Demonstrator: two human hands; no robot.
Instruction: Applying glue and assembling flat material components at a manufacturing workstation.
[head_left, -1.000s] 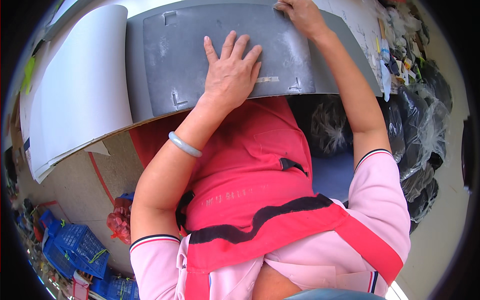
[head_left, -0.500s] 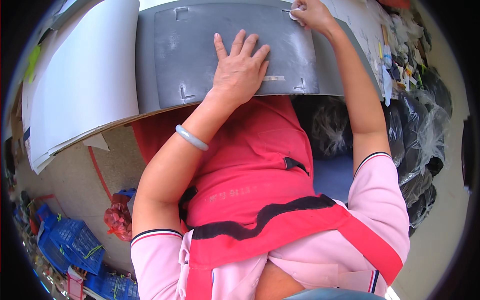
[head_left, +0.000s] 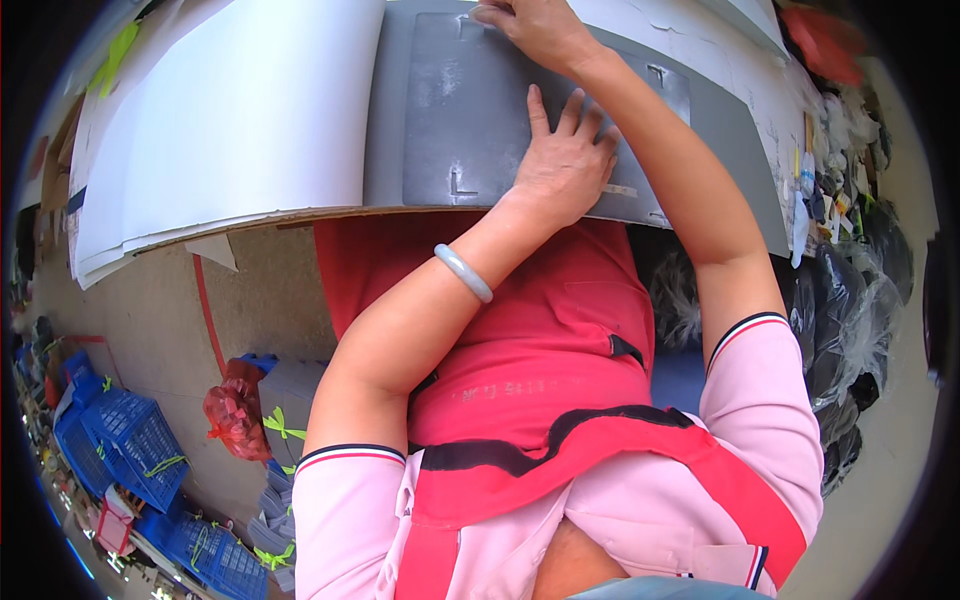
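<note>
A dark grey template sheet with L-shaped corner cutouts and white powdery smears lies over a larger grey sheet at the table edge. My left hand rests flat on the template, fingers spread, near its front edge. Across the far side, my right hand is closed in a pinch at the template's far left cutout. It holds a small white piece, seemingly chalk, mostly hidden by the fingers now but visible half a second ago.
Large white sheets are stacked on the table at the left. Black and clear plastic bags crowd the right side. Blue crates and a red bag stand on the floor at the lower left.
My right hand has moved left from the far right cutout to the far left one. My left hand stays spread on the template. The whole view has shifted slightly.
</note>
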